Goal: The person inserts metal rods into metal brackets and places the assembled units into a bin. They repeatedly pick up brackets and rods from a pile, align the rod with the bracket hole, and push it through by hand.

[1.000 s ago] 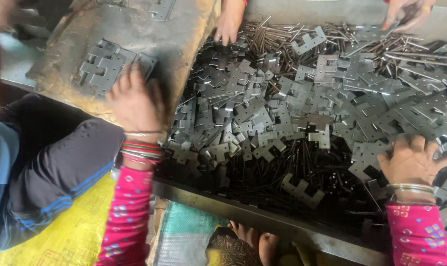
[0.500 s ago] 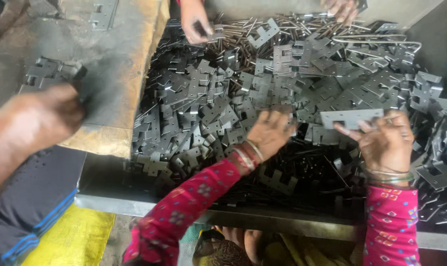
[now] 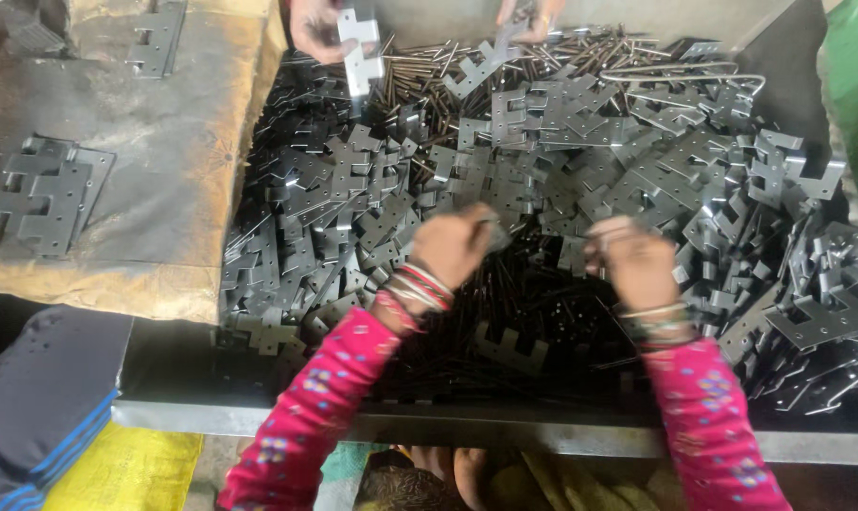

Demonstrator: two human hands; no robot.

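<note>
My left hand [image 3: 455,248], in a pink sleeve with bangles, hovers over a heap of grey metal hinge plates [image 3: 561,180] and thin dark pins [image 3: 533,293] in a tray. Its fingers are pinched on a small metal piece, blurred, which looks like a pin. My right hand [image 3: 637,263] is a short way to the right, fingers curled down over the pile. Motion blur hides whether it holds anything. At the tray's far side another person's hand [image 3: 317,28] holds up a bright hinge plate [image 3: 363,52], with a second hand [image 3: 533,13] beside it.
A worn brown board [image 3: 164,161] on the left carries a stack of hinge plates [image 3: 41,194] and another piece [image 3: 159,40]. The tray's metal front rim [image 3: 505,426] runs below my arms. Dark cloth [image 3: 41,397] and a yellow sack [image 3: 126,468] lie lower left. A green object [image 3: 855,85] stands far right.
My left hand left the board, crossed to the pile and now sits close to my right hand. The plate my right hand held half a second ago is no longer visible.
</note>
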